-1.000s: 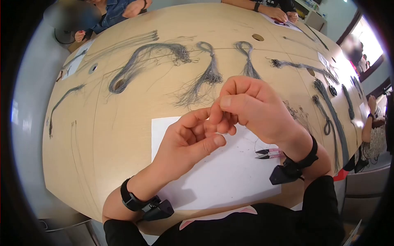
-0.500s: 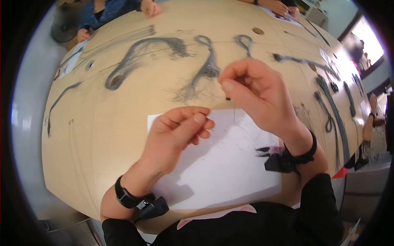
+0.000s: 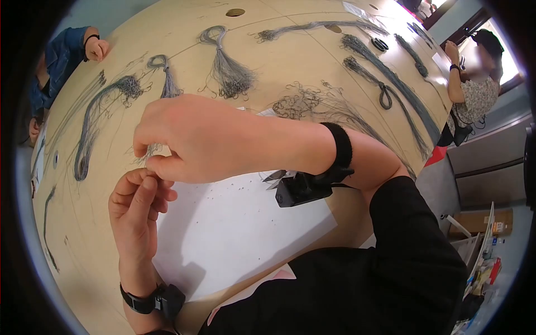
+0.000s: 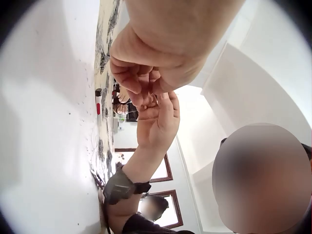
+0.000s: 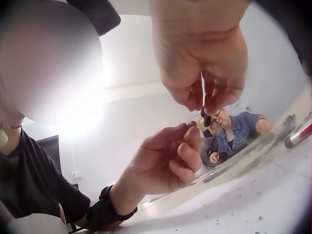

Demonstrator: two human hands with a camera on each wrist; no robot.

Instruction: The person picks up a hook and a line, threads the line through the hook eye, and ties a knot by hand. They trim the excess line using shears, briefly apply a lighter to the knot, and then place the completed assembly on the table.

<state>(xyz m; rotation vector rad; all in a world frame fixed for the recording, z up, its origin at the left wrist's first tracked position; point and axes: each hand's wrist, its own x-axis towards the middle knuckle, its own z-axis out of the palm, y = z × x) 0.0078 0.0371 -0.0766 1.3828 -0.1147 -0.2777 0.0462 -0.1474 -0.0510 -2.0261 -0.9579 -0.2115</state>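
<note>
In the head view my left hand (image 3: 134,209) is raised over the left side of a white sheet of paper (image 3: 245,223), its thumb and fingertips together on a thin strand (image 5: 195,118). My right hand (image 3: 195,139) is just above it, back of the hand toward the head camera, and hides much of what it holds. Seen from the right wrist, its fingertips point down and pinch a small black piece (image 5: 205,117), whose exact kind I cannot tell. The strand runs between the fingertips of both hands.
Bundles of thin grey strands with curled ends (image 3: 231,84) lie across the wooden table. Scissor blades (image 3: 273,176) show beside the right wrist camera. Small dark specks dot the paper. A red stick-like item (image 5: 298,136) lies past it. Other people (image 3: 67,56) sit around the table.
The head view has swung to the right. My hands came apart half a second ago, with the right hand higher; now the right hand has come back to the left fingertips.
</note>
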